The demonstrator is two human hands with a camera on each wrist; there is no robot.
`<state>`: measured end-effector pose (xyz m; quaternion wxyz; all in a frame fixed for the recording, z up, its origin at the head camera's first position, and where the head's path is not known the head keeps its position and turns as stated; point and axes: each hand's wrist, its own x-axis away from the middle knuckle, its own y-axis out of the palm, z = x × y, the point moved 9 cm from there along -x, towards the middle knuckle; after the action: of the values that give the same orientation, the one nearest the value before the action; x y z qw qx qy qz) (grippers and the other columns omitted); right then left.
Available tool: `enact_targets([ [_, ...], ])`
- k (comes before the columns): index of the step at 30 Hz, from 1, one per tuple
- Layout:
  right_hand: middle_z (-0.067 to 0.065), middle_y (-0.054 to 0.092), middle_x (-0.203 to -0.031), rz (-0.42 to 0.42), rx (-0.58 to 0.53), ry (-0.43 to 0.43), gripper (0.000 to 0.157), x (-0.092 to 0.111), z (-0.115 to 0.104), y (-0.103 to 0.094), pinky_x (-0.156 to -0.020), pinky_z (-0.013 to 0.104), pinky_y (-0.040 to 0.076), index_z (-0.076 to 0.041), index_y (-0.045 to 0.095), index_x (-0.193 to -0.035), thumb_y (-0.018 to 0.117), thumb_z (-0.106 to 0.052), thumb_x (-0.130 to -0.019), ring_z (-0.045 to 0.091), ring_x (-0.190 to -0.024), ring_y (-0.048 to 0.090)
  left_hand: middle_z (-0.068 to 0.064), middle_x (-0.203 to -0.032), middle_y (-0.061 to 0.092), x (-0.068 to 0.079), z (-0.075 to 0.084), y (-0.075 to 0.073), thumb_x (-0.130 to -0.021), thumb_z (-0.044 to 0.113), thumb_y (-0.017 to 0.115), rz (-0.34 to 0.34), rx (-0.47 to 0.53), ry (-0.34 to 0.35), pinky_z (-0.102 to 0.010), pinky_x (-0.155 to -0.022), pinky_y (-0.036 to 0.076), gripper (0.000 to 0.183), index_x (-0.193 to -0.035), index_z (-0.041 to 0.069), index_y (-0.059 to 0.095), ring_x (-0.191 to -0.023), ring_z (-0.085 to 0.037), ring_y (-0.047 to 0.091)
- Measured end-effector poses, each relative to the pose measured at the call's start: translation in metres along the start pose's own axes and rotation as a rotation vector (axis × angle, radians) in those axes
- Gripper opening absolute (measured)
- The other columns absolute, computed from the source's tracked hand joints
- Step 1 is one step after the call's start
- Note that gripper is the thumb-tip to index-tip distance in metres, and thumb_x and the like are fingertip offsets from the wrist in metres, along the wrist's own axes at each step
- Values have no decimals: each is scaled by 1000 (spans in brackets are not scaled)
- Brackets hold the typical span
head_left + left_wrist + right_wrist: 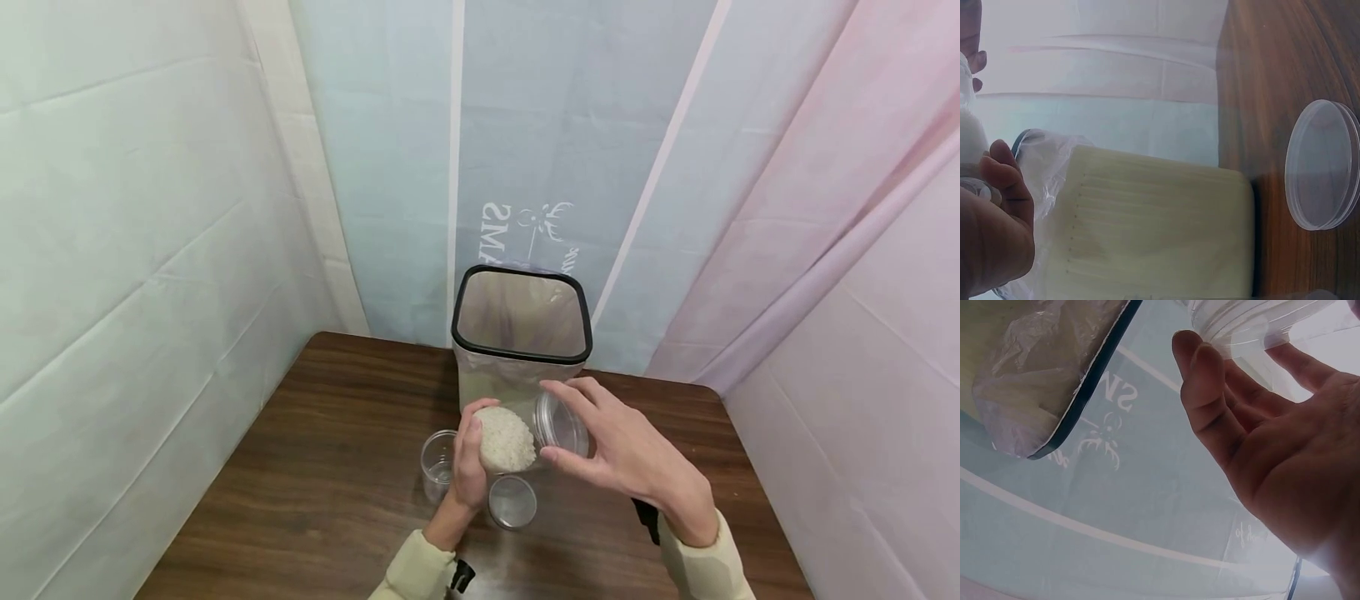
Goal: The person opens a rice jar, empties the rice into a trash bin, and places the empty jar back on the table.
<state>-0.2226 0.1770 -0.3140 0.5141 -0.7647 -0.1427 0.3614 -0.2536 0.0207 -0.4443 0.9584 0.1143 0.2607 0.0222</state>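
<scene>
My left hand (pixel 471 458) grips a clear jar heaped with white rice (pixel 506 440), its open top tilted to the right. Beside it, my right hand (pixel 626 442) holds a clear plastic jar (pixel 564 423) on its side between thumb and fingers, threaded rim turned toward the rice. Part of this jar (pixel 1241 325) shows at the top of the right wrist view, above my fingers. Both hands are over the table, in front of a large lined bin (pixel 522 360) with a black rim. In the left wrist view, my left hand (pixel 997 225) hides part of its jar.
Another clear jar (pixel 438 467) stands on the wooden table (pixel 337 467), left of my left hand. Near my left wrist lies a round clear lid (pixel 512 502). Behind the bin hangs a pale blue curtain (pixel 390 167); white sheets (pixel 135 250) enclose the sides.
</scene>
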Motion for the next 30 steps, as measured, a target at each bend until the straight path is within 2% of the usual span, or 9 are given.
enact_targets([
  [7,0,51,-132,17,-36,-90,68,3,-5,0,-84,24,49,-21,50,-142,75,-42,-83,7,-106,53,-28,-114,55,1,-10,-1,-102,23,25,1,27,-81,-24,-86,48,45,-122,-5,53,-99,-9,57],
  [13,1,45,-141,-32,-62,-82,68,4,-5,4,-88,28,49,-23,48,-142,75,-37,-82,11,-119,48,-28,-115,55,2,-12,-1,-103,23,25,-3,31,-88,-25,-86,48,45,-124,-5,53,-100,-9,57],
  [18,6,34,-153,-82,-94,-27,85,5,-2,8,-96,39,50,-26,31,-153,76,-45,-82,22,-137,40,-27,-114,56,2,-12,-3,-103,23,24,4,20,-93,-25,-85,48,45,-125,-4,53,-99,-9,57],
  [20,7,31,-155,-83,-95,11,94,4,1,9,-99,43,49,-26,22,-156,75,-50,-82,24,-138,40,-26,-113,56,2,-12,-4,-103,23,24,6,15,-98,-24,-85,48,45,-125,-3,53,-99,-10,57],
  [22,8,33,-154,-80,-84,50,98,4,4,9,-95,42,50,-26,17,-158,74,-52,-82,20,-128,50,-26,-113,57,2,-11,-4,-103,23,24,4,10,-95,-25,-86,47,45,-125,-3,53,-99,-10,57],
  [24,7,37,-149,-82,-67,88,98,4,7,10,-85,37,54,-28,13,-158,72,-53,-83,11,-106,61,-26,-113,57,2,-10,-3,-103,23,24,-1,1,-90,-25,-86,47,45,-125,-3,54,-99,-10,57],
  [25,7,40,-146,-87,-58,104,97,4,8,11,-79,34,54,-29,13,-158,71,-53,-84,6,-94,61,-26,-113,57,2,-10,-3,-103,23,24,-3,-4,-85,-25,-86,47,44,-125,-3,54,-99,-10,57],
  [28,4,47,-136,-118,-39,147,90,5,11,13,-62,25,48,-34,16,-157,67,-56,-86,-4,-67,51,-26,-112,57,2,-9,-2,-103,23,24,-10,-8,-78,-25,-85,48,44,-125,-3,53,-98,-10,57],
  [30,0,50,-129,-137,-32,164,85,5,11,14,-57,22,44,-35,22,-156,65,-59,-87,-4,-62,46,-26,-111,57,2,-9,-2,-103,23,24,-13,-9,-74,-25,-85,48,44,-125,-3,53,-98,-10,57],
])
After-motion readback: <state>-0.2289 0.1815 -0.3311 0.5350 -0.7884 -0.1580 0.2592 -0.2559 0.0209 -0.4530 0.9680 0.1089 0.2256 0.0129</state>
